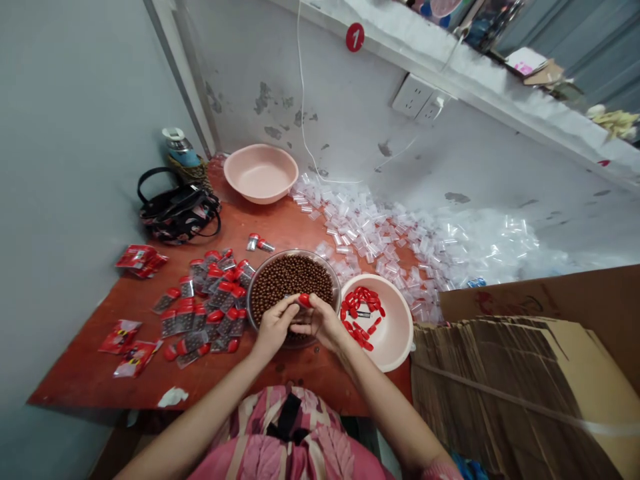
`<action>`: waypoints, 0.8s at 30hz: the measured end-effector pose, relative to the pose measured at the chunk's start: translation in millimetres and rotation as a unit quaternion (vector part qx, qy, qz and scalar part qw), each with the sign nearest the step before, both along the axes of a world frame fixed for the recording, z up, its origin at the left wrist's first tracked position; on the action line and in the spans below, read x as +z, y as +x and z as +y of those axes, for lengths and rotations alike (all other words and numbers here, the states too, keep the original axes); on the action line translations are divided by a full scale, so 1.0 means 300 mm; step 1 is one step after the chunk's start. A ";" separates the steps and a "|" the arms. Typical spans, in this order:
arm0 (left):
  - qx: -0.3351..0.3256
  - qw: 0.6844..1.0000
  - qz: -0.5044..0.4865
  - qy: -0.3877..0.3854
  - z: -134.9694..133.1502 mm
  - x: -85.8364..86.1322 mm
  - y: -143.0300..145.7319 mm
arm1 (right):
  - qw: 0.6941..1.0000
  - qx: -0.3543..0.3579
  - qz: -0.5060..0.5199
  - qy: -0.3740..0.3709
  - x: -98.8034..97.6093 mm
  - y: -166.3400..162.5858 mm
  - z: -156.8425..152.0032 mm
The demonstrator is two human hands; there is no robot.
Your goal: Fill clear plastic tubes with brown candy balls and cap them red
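left hand (273,327) & right hand (320,324) both pinch a red-capped vial (302,300) at the fingertips, directly above the bead bowl (293,252), prob so spills drop back; cap bowl (400,320) just right of fingers.

The desk (100,373) has a worn red-brown top and is set into a wall corner.

- Upper centre: an empty pink basin (261,173).
- Upper left: a black handbag (177,213), with a blue-banded flask (180,150) behind it.
- Centre: a glass bowl (320,263) full of brown beads (293,277).
- Just right of it: a pale bowl (395,343) holding red caps (361,303).
- Centre to right: a loose heap of clear tubes (400,240) along the wall.
- Left of the glass bowl: a pile of capped tubes (205,307), with two more (259,244) lying apart above it.
- Far left: red packets (140,259) in two groups.
- Front edge: a white scrap (173,397).
- Right: stacked cardboard (500,387); its support cannot be seen.
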State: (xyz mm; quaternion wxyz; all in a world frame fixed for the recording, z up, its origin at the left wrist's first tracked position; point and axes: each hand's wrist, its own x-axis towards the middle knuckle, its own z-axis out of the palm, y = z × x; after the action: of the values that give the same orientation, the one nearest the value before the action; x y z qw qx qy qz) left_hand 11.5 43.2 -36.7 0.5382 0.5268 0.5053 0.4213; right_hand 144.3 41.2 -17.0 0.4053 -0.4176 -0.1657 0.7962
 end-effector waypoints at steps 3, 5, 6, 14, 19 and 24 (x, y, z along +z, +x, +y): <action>0.072 0.997 0.005 -0.020 0.022 -0.029 -0.093 | 0.989 0.020 -0.132 0.062 -0.036 0.041 0.057; 0.136 0.990 0.033 -0.012 0.044 -0.053 -0.185 | 0.947 0.024 -0.290 0.137 -0.072 0.068 0.086; 0.167 0.984 0.060 -0.008 0.057 -0.068 -0.238 | 0.907 0.049 -0.378 0.178 -0.093 0.077 0.094; 0.233 0.921 0.312 -0.025 0.123 -0.232 -0.553 | 0.522 0.319 -0.706 0.357 -0.224 -0.017 0.101; 0.186 0.932 0.307 0.045 0.065 -0.200 -0.478 | 0.469 0.367 -0.718 0.361 -0.244 -0.054 0.136; 0.020 0.965 0.242 0.099 -0.013 -0.166 -0.249 | 0.599 0.304 -0.684 0.284 -0.274 -0.048 0.159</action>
State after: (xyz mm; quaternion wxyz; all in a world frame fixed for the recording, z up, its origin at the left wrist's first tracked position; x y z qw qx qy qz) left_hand -63.3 39.4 -86.4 0.3363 0.6532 0.5873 0.3397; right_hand 130.0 88.9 -99.1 0.0059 -0.6292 -0.7296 0.2679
